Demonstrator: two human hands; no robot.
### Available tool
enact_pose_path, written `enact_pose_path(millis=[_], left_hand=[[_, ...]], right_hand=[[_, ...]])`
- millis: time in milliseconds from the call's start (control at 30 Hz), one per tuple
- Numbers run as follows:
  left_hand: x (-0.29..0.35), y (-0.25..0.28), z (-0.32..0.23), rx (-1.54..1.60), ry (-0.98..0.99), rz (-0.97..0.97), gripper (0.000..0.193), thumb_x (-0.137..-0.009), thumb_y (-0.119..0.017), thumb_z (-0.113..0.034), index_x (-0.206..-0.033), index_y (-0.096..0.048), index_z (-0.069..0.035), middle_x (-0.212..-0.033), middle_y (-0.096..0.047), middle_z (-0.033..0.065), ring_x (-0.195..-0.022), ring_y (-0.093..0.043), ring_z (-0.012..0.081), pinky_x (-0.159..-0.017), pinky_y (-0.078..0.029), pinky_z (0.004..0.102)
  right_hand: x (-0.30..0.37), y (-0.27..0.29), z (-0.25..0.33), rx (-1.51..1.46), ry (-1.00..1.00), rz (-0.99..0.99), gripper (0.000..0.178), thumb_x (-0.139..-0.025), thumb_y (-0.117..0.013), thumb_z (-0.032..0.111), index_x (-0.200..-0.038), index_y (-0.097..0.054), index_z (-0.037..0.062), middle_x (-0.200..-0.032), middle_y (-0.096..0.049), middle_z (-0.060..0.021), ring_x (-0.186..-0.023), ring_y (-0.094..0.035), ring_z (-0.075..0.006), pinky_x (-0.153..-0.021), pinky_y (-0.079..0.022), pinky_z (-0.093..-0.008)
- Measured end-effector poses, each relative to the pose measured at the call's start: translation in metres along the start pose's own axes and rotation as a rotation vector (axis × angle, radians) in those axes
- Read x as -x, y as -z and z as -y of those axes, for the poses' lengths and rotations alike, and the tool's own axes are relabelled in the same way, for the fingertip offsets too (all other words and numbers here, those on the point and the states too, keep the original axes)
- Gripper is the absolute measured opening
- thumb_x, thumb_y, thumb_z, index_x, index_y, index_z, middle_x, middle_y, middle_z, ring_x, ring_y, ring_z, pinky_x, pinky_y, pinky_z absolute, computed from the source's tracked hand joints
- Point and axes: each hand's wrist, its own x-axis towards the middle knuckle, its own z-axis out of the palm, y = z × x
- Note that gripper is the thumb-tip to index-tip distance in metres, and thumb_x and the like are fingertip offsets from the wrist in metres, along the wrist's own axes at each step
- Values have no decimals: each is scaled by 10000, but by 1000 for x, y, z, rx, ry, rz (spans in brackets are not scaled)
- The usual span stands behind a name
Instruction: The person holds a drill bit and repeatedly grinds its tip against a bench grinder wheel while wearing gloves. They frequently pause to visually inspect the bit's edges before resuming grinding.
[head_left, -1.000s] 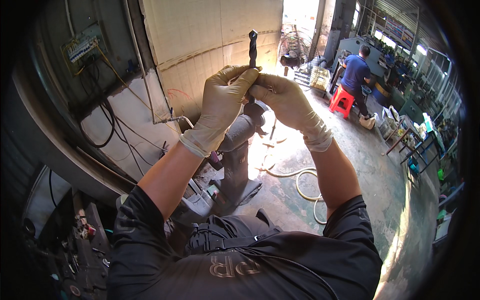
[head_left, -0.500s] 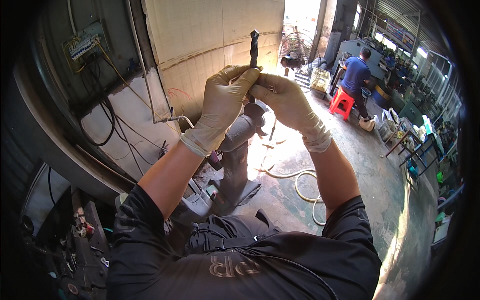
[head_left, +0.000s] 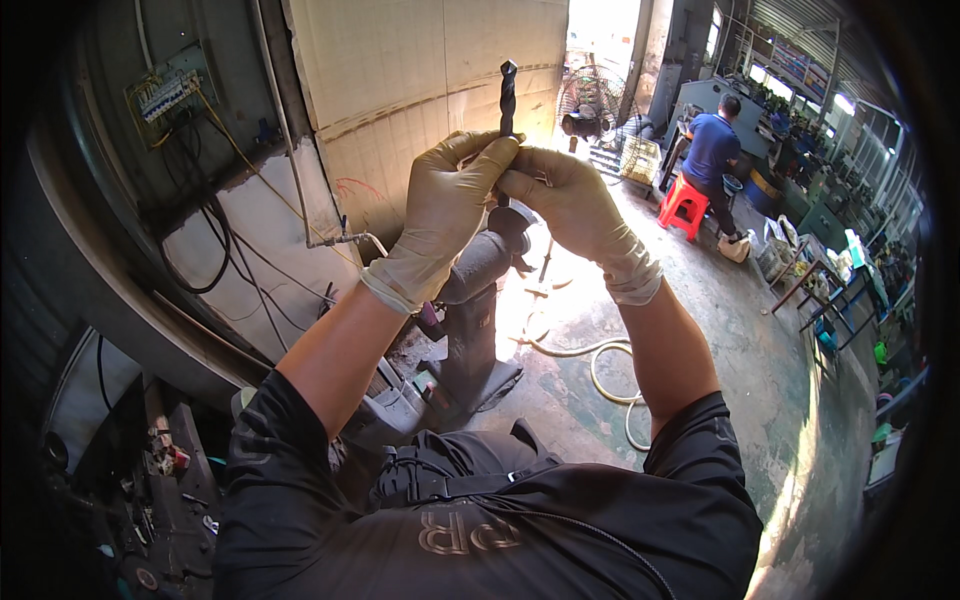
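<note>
A dark twist drill bit (head_left: pixel 508 92) stands upright, tip up, above my two gloved hands. My left hand (head_left: pixel 447 205) pinches its lower shank from the left with thumb and fingers. My right hand (head_left: pixel 562 198) closes on the same shank from the right, fingertips meeting the left hand's. Below the hands stands a grey metal machine on a pedestal (head_left: pixel 472 330), its head partly hidden behind my wrists.
A cardboard-faced wall (head_left: pixel 420 80) rises close ahead, with an electrical box (head_left: pixel 165 95) and black cables (head_left: pixel 215 250) at left. A pale hose (head_left: pixel 600 365) loops on the concrete floor. A person in blue (head_left: pixel 712 150) sits on a red stool (head_left: pixel 683 205) at right, among workbenches.
The drill bit and both hands stay almost where they were; the fingers have shifted slightly on the shank and the bit sits a little more upright.
</note>
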Motion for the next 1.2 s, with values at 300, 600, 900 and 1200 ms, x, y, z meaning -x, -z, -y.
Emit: enact_pose_path(millis=[300, 600, 900, 1200], left_hand=[[2, -2, -2, -21, 2, -10, 195, -909, -699, -199, -996, -723, -26, -783, -665, 7, -634, -576, 49, -531, -466, 191], [5, -4, -6, -23, 11, -10, 196, -913, -696, -206, -991, -720, -27, -809, -666, 2, -681, -596, 60, -558, -482, 198], [5, -9, -5, 27, 6, -30, 201, -912, -694, -199, -981, -722, -13, -852, -656, 12, -738, -625, 90, -623, -545, 237], [7, -11, -5, 39, 11, -19, 194, -911, -696, -201, -981, -714, -21, -845, -667, 20, -728, -628, 90, -620, -542, 233]], right_hand=[[-1, 0, -6, -47, 9, -11, 350, -942, -623, 186, -1190, -624, -61, -1052, -706, -125, -969, -658, -157, -865, -522, -290], [-2, -1, -8, -93, 14, -71, 311, -904, -657, 141, -1143, -644, -57, -999, -712, -106, -917, -657, -138, -819, -526, -276], [-4, 0, -7, -111, 21, -146, 249, -833, -717, 98, -1020, -660, -56, -922, -711, -87, -821, -657, -115, -749, -534, -251], [-4, 1, -9, -72, 0, -174, 260, -819, -747, 116, -1000, -656, -47, -893, -704, -87, -804, -660, -118, -715, -545, -250]])
